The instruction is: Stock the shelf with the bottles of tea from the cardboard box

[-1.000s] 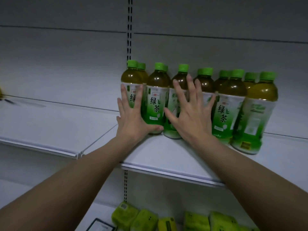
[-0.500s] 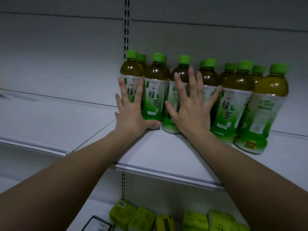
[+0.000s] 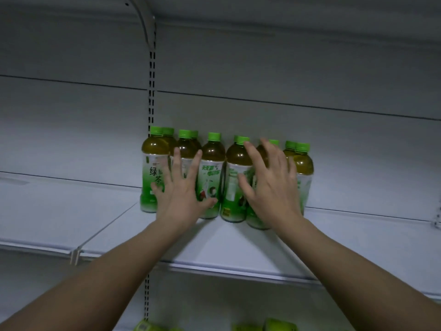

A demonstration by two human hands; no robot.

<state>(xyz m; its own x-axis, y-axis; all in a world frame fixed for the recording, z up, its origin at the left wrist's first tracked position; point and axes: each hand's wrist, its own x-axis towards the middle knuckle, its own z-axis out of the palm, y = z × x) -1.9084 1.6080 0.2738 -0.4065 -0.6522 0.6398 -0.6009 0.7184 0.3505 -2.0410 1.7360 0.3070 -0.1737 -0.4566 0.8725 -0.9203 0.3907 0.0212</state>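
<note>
A person squares up stock at the back of a pale grey metal shelf (image 3: 238, 244): a cluster of clear plastic green-capped tea bottles (image 3: 211, 173) w/ green-and-white labels stands upright against the rear wall, starting just right of the slotted upright post (image 3: 152, 91) and packed two deep in places. Left hand (image 3: 181, 194), fingers spread wide and clamped on nothing, lies flat on the fronts of the bottles toward the left end of the row; right hand (image 3: 272, 185), likewise spread and gripping nothing, presses the fronts of those toward the right end. Shelf's front edge and the stretch to the right stand bare. No cardboard box in view. Below, yellow-green packets (image 3: 279, 327) peek in at the frame's bottom edge.

Step in hand, by the look of it: pushing and tidying bottles already placed, not setting a new one. Next move prob. calls for easing both palms off w/o tipping the front bottles, then going back to the box for more. Row looks only partly filled, so task seems midway.
</note>
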